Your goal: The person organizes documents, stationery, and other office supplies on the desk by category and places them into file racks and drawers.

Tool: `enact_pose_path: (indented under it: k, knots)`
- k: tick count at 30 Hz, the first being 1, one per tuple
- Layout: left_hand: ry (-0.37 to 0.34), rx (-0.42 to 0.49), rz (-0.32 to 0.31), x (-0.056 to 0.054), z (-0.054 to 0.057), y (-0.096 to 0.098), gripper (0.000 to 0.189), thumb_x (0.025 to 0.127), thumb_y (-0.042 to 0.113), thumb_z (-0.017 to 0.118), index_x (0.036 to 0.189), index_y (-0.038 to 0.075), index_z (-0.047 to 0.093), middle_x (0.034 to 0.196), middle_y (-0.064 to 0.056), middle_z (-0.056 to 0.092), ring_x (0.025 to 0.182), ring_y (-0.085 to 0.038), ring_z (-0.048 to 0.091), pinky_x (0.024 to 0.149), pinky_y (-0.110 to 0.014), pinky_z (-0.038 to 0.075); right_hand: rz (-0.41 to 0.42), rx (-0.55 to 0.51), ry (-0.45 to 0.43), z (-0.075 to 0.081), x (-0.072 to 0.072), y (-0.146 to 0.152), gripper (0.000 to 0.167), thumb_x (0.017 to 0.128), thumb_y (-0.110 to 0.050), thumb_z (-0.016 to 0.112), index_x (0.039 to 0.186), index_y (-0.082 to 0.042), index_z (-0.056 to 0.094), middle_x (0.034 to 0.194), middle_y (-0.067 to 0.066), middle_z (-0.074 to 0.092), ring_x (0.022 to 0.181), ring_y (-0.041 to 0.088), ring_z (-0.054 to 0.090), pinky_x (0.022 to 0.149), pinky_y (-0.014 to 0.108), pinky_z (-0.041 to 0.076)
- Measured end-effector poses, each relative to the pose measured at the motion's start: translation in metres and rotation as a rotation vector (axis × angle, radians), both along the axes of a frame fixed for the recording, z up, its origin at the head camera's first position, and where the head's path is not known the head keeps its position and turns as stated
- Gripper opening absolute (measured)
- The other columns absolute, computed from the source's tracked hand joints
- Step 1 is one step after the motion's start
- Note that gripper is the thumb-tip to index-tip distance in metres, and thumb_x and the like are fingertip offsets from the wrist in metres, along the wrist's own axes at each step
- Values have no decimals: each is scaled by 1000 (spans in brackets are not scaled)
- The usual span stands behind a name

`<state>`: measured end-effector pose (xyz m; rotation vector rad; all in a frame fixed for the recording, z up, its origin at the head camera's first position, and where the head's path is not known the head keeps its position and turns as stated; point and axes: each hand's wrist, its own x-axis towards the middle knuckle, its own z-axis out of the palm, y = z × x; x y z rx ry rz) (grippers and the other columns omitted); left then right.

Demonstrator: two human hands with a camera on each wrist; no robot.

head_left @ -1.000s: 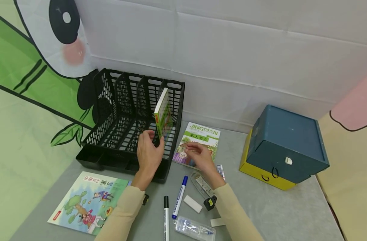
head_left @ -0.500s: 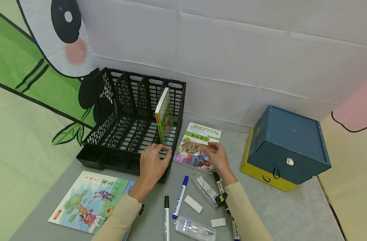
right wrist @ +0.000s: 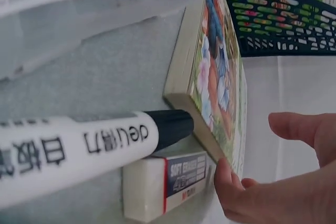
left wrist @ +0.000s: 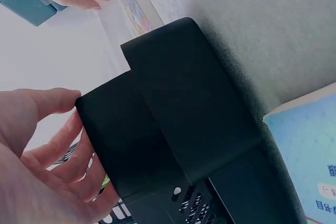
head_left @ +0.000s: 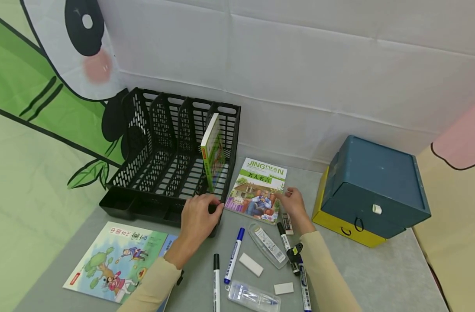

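My left hand (head_left: pixel 199 220) grips the front right corner of a black desk organizer (head_left: pixel 143 197). In the left wrist view, the thumb is at the organizer's (left wrist: pixel 194 98) corner, with the fingers along its edge. A green and white book (head_left: pixel 211 151) stands upright in the rightmost slot. Just right of the organizer lies a paperback book (head_left: pixel 256 190), cover up. My right hand (head_left: pixel 294 206) is at this book's right edge, its fingers loosely bent. The right wrist view shows its fingertips at the lower edge of the book (right wrist: pixel 215 77), the thumb apart from the cover.
Nearer me lie several markers (head_left: pixel 234 255), erasers (head_left: pixel 250 264), a clear case (head_left: pixel 268 245) and a clear pen box (head_left: pixel 254 296). Picture books (head_left: pixel 116 260) lie front left. A blue and yellow drawer box (head_left: pixel 377 190) stands at the right, and a white cloth hangs behind.
My left hand has moved from the upright book down to the organizer's front right corner. My right hand has gone from over the flat book to its right edge, uncovering the cover.
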<state>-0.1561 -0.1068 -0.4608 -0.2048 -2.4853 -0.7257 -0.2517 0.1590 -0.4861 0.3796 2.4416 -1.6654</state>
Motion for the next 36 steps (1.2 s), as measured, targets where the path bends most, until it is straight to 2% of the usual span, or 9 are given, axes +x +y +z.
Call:
enact_pose_path:
  k: [8,11,17,21,24,28,31,33,36]
  knots:
    - [-9,-20,15,0,0,-1,20,82,18,88,76,10,71,78,-6,72,74,-31,66,71,-45,50,22,-27,-66,-3,-3,4,69,101,-17,61,150,18,29,150,38,39,132,48,49,109,55,41]
    - [-10,-19,17,-1,1,0,21,82,17,88,75,10,70,77,-5,72,72,-30,65,69,-45,49,8,-75,-80,-1,-5,4,66,100,-14,61,149,20,31,151,38,37,130,47,51,109,53,43]
    - [-17,9,9,-1,-1,1,22,82,17,89,74,12,69,74,-4,71,71,-29,64,69,-44,47,-14,-157,-116,3,-8,7,60,102,-11,60,146,21,34,151,36,36,134,44,45,113,50,39]
    - [-15,23,2,0,-2,1,22,82,16,89,74,12,68,74,-3,71,70,-28,63,69,-44,47,-14,-137,-124,4,-9,7,53,101,-11,60,140,21,43,143,32,43,125,38,47,111,48,41]
    - [-7,30,-1,0,-2,1,23,82,16,89,74,11,68,73,-3,70,70,-28,63,69,-45,47,-17,-141,-131,5,-11,7,48,100,-9,62,136,19,48,131,25,50,112,29,50,101,41,46]
    - [5,33,-1,1,-3,1,23,82,16,89,74,12,68,73,-3,70,69,-28,62,70,-46,48,-24,-207,-125,5,-15,10,40,97,-3,61,129,20,54,104,10,59,87,13,55,81,24,51]
    - [10,33,2,1,-3,0,22,82,15,89,74,12,68,73,-4,70,69,-28,62,71,-47,48,-27,-293,-130,4,-18,13,36,97,1,59,126,21,56,88,4,62,75,7,57,73,19,52]
    - [6,35,3,1,-3,0,22,82,15,89,74,11,68,73,-4,70,70,-29,62,72,-47,48,-24,-365,-159,3,-20,15,38,99,0,57,131,20,55,88,3,63,77,7,58,75,21,52]
    - [-4,32,1,1,-2,-1,22,83,16,88,74,11,69,73,-4,70,70,-28,63,72,-47,48,-31,-441,-205,0,-23,18,44,102,-3,56,143,13,48,97,5,64,84,9,59,77,24,53]
